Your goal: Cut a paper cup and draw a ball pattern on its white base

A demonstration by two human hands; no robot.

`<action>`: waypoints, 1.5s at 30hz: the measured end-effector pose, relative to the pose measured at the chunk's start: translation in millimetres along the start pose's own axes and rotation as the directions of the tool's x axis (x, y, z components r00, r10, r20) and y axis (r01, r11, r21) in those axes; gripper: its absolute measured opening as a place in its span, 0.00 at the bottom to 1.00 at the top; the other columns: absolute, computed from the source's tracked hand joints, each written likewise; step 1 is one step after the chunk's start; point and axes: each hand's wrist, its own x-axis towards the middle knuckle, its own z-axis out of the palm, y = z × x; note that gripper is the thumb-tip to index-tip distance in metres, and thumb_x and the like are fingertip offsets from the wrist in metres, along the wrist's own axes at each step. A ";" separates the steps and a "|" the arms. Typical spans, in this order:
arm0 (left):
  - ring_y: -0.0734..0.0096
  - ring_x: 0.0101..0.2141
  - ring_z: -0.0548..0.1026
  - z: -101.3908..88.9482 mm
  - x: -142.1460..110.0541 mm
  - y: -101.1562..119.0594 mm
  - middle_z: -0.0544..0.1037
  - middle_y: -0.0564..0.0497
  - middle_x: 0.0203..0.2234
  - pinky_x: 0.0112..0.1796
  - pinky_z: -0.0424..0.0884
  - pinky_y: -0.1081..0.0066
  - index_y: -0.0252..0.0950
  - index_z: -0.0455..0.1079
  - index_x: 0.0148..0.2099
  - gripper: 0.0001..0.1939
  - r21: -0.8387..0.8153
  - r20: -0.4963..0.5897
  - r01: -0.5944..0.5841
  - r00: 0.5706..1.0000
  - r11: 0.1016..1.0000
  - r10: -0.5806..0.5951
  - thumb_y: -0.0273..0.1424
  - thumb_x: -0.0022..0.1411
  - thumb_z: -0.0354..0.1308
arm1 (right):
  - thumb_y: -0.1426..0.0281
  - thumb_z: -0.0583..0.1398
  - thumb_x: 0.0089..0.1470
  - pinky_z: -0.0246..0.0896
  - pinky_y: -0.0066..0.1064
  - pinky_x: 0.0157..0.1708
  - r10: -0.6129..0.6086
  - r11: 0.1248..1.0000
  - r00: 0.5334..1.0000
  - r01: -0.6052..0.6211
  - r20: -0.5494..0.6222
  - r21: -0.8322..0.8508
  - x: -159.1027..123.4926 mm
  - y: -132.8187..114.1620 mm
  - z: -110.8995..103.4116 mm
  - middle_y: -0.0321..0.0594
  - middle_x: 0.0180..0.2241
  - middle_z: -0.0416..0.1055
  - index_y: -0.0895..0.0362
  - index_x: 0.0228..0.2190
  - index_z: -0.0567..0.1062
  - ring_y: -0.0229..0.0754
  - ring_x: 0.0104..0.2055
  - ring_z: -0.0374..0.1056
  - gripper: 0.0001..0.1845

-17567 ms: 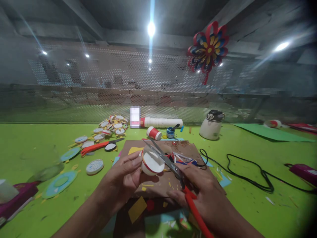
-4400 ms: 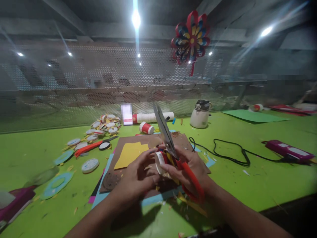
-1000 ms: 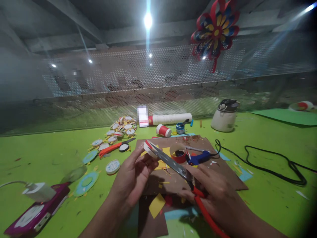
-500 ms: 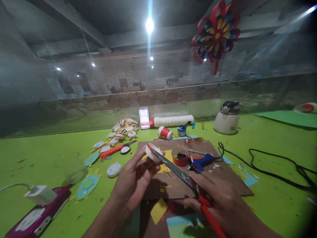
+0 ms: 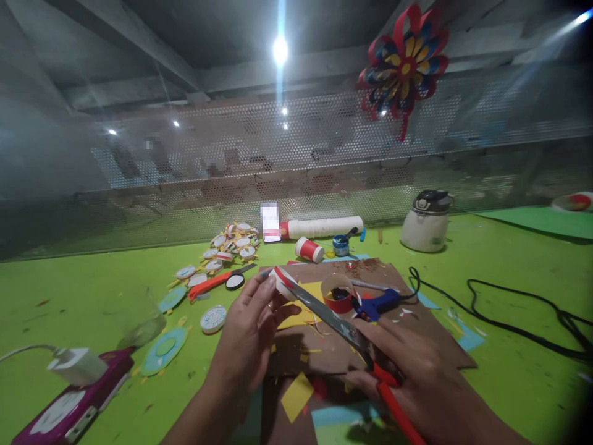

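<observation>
Fingers of the left hand [image 5: 245, 330] pinch the cup piece [image 5: 279, 288] above the brown sheet [image 5: 438, 330]; those of the right hand [image 5: 412, 361] wrap the scissors [image 5: 331, 317], blades at its rim. Left fingertips sit near the blade tips — a slip could nick them, and too tight a pinch could crease the paper.
</observation>
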 end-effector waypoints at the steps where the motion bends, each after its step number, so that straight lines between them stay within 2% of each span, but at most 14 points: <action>1: 0.70 0.33 0.77 0.7 -0.5 0.0 0.80 0.46 0.36 0.32 0.79 0.73 0.33 0.76 0.46 0.19 -0.002 0.000 0.007 1.000 1.000 -0.007 0.35 0.53 0.72 | 0.59 0.61 0.60 0.77 0.36 0.28 -0.011 1.000 1.000 0.011 -0.007 -0.015 0.1 0.3 -0.2 0.50 0.36 0.80 0.59 0.50 0.75 0.50 0.34 0.79 0.21; 5: 0.70 0.35 0.78 2.3 -0.9 -0.3 0.80 0.47 0.34 0.38 0.80 0.71 0.33 0.77 0.48 0.18 -0.004 0.015 0.010 1.000 1.000 -0.010 0.34 0.56 0.70 | 0.61 0.62 0.59 0.77 0.37 0.29 -0.031 0.999 1.000 0.031 -0.001 -0.029 0.6 1.1 -1.4 0.51 0.36 0.81 0.61 0.49 0.75 0.51 0.35 0.79 0.20; 9: 0.65 0.39 0.79 0.7 0.4 -1.8 0.81 0.42 0.42 0.40 0.80 0.68 0.32 0.77 0.47 0.17 -0.024 0.042 0.042 0.998 0.999 -0.041 0.34 0.57 0.69 | 0.64 0.65 0.56 0.77 0.36 0.30 -0.011 1.000 0.998 0.011 0.062 -0.003 -1.7 2.1 -1.6 0.48 0.36 0.80 0.60 0.50 0.74 0.50 0.35 0.79 0.22; 12: 0.64 0.41 0.79 -0.7 1.0 -2.2 0.80 0.41 0.44 0.42 0.80 0.67 0.31 0.77 0.48 0.17 -0.030 0.064 0.061 0.996 0.998 -0.059 0.34 0.59 0.67 | 0.65 0.65 0.56 0.77 0.37 0.30 -0.015 0.999 0.999 0.016 0.049 -0.033 -3.4 2.4 -1.8 0.49 0.37 0.81 0.60 0.51 0.74 0.50 0.35 0.79 0.22; 16: 0.67 0.40 0.79 -1.0 0.6 0.8 0.81 0.44 0.40 0.43 0.79 0.69 0.32 0.78 0.47 0.14 -0.046 0.075 0.078 0.994 0.996 -0.074 0.33 0.60 0.67 | 0.63 0.57 0.63 0.77 0.37 0.30 -0.051 0.996 0.999 0.051 0.001 -0.077 -0.5 1.3 -4.0 0.49 0.36 0.81 0.60 0.49 0.74 0.50 0.36 0.79 0.18; 19: 0.67 0.41 0.79 -0.9 0.8 3.9 0.81 0.45 0.39 0.44 0.79 0.68 0.32 0.78 0.45 0.13 -0.044 0.108 0.064 0.992 0.997 -0.059 0.32 0.58 0.68 | 0.59 0.53 0.66 0.77 0.37 0.29 -0.069 0.992 0.997 0.066 -0.025 -0.104 3.0 -0.4 -5.5 0.48 0.34 0.81 0.59 0.48 0.75 0.50 0.35 0.80 0.20; 22: 0.69 0.38 0.79 -0.6 1.4 5.9 0.81 0.45 0.37 0.41 0.80 0.70 0.30 0.79 0.44 0.13 -0.058 0.085 0.057 0.995 0.997 -0.052 0.32 0.57 0.69 | 0.56 0.51 0.67 0.77 0.37 0.28 -0.072 0.991 0.997 0.068 -0.038 -0.113 3.8 -1.7 -5.6 0.48 0.34 0.81 0.58 0.48 0.75 0.49 0.34 0.80 0.22; 25: 0.71 0.35 0.79 -0.2 0.9 7.1 0.81 0.46 0.37 0.38 0.80 0.73 0.30 0.79 0.42 0.09 -0.096 0.066 0.081 0.995 0.992 -0.075 0.26 0.57 0.68 | 0.56 0.53 0.66 0.78 0.36 0.28 -0.072 0.995 0.996 0.068 -0.054 -0.072 2.4 -1.2 -4.9 0.48 0.35 0.81 0.58 0.48 0.76 0.49 0.35 0.80 0.21; 29: 0.65 0.33 0.82 0.3 -1.0 9.1 0.82 0.43 0.35 0.28 0.78 0.76 0.30 0.78 0.40 0.06 -0.134 0.051 0.153 0.988 0.979 -0.147 0.23 0.62 0.61 | 0.60 0.59 0.62 0.78 0.33 0.34 0.046 0.998 0.995 -0.042 -0.085 0.045 2.0 4.7 -3.3 0.46 0.39 0.82 0.56 0.46 0.77 0.47 0.38 0.80 0.16; 32: 0.61 0.30 0.82 0.9 -1.0 10.3 0.82 0.39 0.33 0.24 0.76 0.75 0.28 0.77 0.42 0.09 -0.162 0.083 0.204 0.978 0.965 -0.193 0.26 0.67 0.55 | 0.62 0.61 0.59 0.77 0.31 0.33 0.139 0.986 0.988 -0.131 -0.074 0.104 3.6 12.2 -0.9 0.44 0.38 0.83 0.55 0.44 0.78 0.47 0.36 0.80 0.14; 35: 0.58 0.29 0.82 2.2 0.5 10.1 0.81 0.34 0.33 0.25 0.76 0.73 0.26 0.74 0.43 0.13 -0.172 0.119 0.234 0.969 0.957 -0.216 0.30 0.70 0.51 | 0.61 0.63 0.57 0.77 0.30 0.32 0.178 0.971 0.984 -0.172 -0.021 0.169 4.4 16.2 2.2 0.42 0.37 0.83 0.54 0.44 0.80 0.46 0.34 0.80 0.15; 40: 0.61 0.27 0.82 5.3 4.3 9.4 0.80 0.39 0.32 0.23 0.76 0.76 0.28 0.71 0.43 0.11 -0.204 0.025 0.247 0.969 0.947 -0.247 0.29 0.72 0.49 | 0.59 0.63 0.56 0.77 0.30 0.33 0.267 0.923 0.960 -0.281 0.088 0.262 3.5 10.2 4.3 0.44 0.37 0.83 0.55 0.45 0.81 0.46 0.35 0.80 0.18; 45: 0.62 0.26 0.82 7.8 5.0 12.0 0.79 0.41 0.30 0.22 0.76 0.77 0.28 0.70 0.43 0.10 -0.206 -0.043 0.246 0.965 0.947 -0.260 0.28 0.72 0.49 | 0.59 0.63 0.56 0.77 0.31 0.34 0.287 0.891 0.942 -0.329 0.173 0.313 4.1 1.9 2.4 0.44 0.40 0.83 0.54 0.45 0.81 0.47 0.38 0.80 0.17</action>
